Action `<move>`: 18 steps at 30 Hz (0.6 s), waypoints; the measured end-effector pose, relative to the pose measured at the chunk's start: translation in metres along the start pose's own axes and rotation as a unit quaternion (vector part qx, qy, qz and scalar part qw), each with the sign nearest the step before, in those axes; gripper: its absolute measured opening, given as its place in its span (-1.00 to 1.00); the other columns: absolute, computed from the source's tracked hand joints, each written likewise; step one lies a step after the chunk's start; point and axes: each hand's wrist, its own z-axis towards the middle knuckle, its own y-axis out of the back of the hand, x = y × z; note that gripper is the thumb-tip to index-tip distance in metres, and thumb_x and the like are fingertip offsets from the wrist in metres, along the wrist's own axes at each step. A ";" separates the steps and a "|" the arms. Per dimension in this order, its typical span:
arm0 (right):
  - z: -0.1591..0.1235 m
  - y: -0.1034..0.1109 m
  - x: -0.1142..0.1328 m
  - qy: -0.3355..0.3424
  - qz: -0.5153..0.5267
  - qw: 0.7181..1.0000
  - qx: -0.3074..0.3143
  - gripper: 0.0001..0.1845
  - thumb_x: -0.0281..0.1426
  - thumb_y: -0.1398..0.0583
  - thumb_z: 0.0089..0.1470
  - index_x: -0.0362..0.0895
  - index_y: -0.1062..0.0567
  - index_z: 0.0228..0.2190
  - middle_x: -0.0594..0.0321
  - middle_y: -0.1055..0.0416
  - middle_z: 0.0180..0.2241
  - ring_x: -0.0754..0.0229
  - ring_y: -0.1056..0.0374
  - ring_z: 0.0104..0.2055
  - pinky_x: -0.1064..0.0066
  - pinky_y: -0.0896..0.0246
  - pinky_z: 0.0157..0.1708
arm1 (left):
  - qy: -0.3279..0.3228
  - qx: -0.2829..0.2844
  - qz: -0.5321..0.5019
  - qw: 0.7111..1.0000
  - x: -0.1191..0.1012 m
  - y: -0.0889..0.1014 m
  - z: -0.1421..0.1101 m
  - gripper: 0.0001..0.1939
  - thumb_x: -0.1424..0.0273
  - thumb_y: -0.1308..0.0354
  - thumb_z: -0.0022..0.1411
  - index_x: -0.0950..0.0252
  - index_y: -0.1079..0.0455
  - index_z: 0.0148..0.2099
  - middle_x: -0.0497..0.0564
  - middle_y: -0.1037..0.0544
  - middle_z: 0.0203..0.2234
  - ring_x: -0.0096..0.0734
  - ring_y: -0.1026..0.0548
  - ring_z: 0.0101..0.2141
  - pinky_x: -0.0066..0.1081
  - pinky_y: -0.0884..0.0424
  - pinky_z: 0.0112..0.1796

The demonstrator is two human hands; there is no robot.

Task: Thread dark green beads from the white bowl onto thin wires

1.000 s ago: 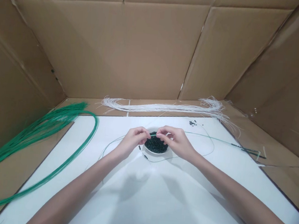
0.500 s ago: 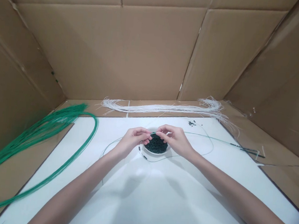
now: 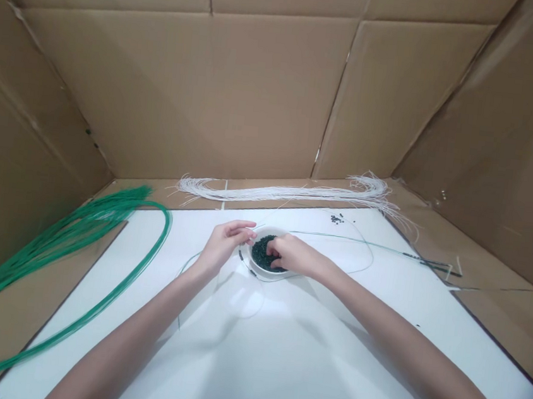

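A small white bowl full of dark green beads sits on the white sheet. My right hand reaches down into the bowl, its fingertips curled among the beads. Just left of the bowl, my left hand pinches a thin green-tinted cord between thumb and fingers. That cord loops away to the right, where several dark beads are strung on it.
A bundle of white cords lies along the back. A bundle of green cords curves at the left. A few loose beads lie behind the bowl. Cardboard walls enclose the area on three sides.
My right hand has let go of the cord and dropped into the bowl of beads. My left hand has shifted slightly left, keeping the cord pinched.
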 end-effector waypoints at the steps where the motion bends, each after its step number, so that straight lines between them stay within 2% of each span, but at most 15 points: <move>1: 0.001 -0.002 0.000 -0.001 -0.008 1.000 -0.002 -0.84 -0.52 -0.19 -0.17 -0.17 -0.52 -0.43 0.19 -0.47 -0.45 0.20 -0.35 -0.42 0.50 -0.11 -0.50 | 0.003 0.001 -0.001 1.000 0.001 0.000 0.000 -0.68 0.34 -0.21 -0.08 0.40 -0.44 -0.23 0.05 -0.53 -0.46 -0.45 -0.43 -0.45 -0.40 -0.28 -0.25; 6: 0.002 -0.005 0.000 -0.009 -0.039 0.999 -0.030 -0.80 -0.53 -0.11 -0.10 -0.13 -0.53 -0.48 0.18 -0.48 -0.46 0.17 -0.36 -0.41 0.48 -0.05 -0.50 | 0.019 0.020 0.011 1.000 0.000 0.002 0.001 -0.72 0.36 -0.23 -0.09 0.41 -0.46 -0.28 0.08 -0.54 -0.44 -0.40 -0.46 -0.37 -0.42 -0.29 -0.25; 12: 0.000 -0.002 0.000 -0.010 -0.043 0.998 -0.051 -0.79 -0.40 -0.09 -0.01 -0.08 -0.54 -0.43 0.20 -0.49 -0.46 0.18 -0.36 -0.43 0.48 -0.06 -0.49 | -0.009 0.000 0.069 0.998 -0.003 0.002 0.001 -0.69 0.29 -0.20 -0.04 0.38 -0.44 -0.25 0.09 -0.54 -0.35 -0.52 -0.43 -0.59 -0.43 -0.32 -0.38; 14: -0.002 -0.002 0.000 -0.004 -0.038 0.998 -0.050 -0.79 -0.42 -0.09 -0.01 -0.07 -0.54 -0.43 0.22 -0.50 -0.44 0.20 -0.37 -0.42 0.49 -0.06 -0.49 | -0.031 -0.008 0.091 0.995 -0.003 0.002 0.000 -0.71 0.29 -0.19 -0.03 0.37 -0.45 -0.26 0.09 -0.55 -0.35 -0.47 -0.46 -0.53 -0.43 -0.33 -0.36; 18: -0.006 0.000 -0.002 0.007 -0.011 0.999 -0.049 -0.78 -0.45 -0.09 -0.01 -0.06 -0.55 -0.41 0.27 -0.52 -0.40 0.23 -0.38 -0.41 0.51 -0.13 -0.43 | -0.042 -0.004 0.074 0.996 -0.004 0.000 -0.001 -0.75 0.32 -0.21 -0.04 0.39 -0.45 -0.31 0.12 -0.56 -0.38 -0.31 -0.49 -0.29 -0.42 -0.33 -0.23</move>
